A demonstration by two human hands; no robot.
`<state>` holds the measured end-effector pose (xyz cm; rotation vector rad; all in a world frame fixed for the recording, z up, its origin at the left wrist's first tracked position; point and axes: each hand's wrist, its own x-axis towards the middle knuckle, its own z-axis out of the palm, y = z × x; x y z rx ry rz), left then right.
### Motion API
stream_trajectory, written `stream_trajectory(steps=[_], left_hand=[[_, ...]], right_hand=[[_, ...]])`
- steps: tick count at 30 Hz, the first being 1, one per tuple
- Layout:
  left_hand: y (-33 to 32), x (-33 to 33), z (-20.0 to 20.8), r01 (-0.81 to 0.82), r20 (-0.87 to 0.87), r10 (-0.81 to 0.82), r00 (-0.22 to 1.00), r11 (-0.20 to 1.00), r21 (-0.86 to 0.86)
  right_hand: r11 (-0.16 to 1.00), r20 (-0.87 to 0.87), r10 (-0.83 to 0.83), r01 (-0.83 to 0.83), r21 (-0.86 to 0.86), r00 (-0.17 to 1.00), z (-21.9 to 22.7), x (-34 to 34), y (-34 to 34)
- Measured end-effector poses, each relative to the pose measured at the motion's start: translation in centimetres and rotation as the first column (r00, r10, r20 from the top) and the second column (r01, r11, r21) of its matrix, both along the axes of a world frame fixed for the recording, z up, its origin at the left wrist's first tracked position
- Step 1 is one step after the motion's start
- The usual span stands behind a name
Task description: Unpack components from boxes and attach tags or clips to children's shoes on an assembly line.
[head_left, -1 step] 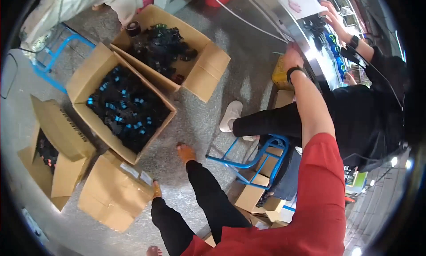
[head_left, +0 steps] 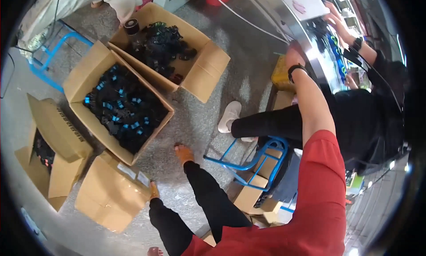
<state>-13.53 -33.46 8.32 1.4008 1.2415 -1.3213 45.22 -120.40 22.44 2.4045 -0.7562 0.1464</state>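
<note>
My right arm, in a red sleeve with a dark wristband, stretches forward to the metal edge of a worktable [head_left: 313,51]. At that edge is my right hand [head_left: 294,56], its fingers blurred and partly hidden, so their grip does not show. Just a small part of my left hand [head_left: 154,251] appears at the lower edge, beside my leg, and its fingers cannot be made out. On the worktable lie dark parts [head_left: 316,27] and a row of blue-and-black pieces [head_left: 336,56], close to a co-worker's hand [head_left: 339,25].
Left stand open cardboard boxes: one [head_left: 71,85] with black and blue parts, another [head_left: 217,63] with black parts and a tape roll [head_left: 131,27]. A closed carton [head_left: 104,198] lies nearer. A co-worker in black [head_left: 355,123] sits at right by a blue metal stool frame [head_left: 248,165].
The view has shifted slightly, so the boxes appear a little farther left. My right hand stays at the table edge.
</note>
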Motion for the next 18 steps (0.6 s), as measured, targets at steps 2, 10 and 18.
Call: stream_trajectory(steps=[2,10,18], left_hand=[[-2.7,-2.0,-1.9,0.021,0.018,-0.021,1.0,1.0,-0.018],[-9.3,-6.1,-5.5,0.357,0.351,-0.336,0.874,0.934,0.006],[-10.4,-5.1,-10.1,0.64,0.618,-0.612,0.493,0.736,0.219]], right_hand=[[0.99,0.377,0.015,-0.067,0.124,0.926,-1.8,1.5,-3.3],[0.948,0.413,-0.083,-0.055,0.312,0.907,-2.0,2.7,-8.7],[0.898,0.412,-0.147,-0.053,0.437,0.899,-2.4,3.2,-7.8]])
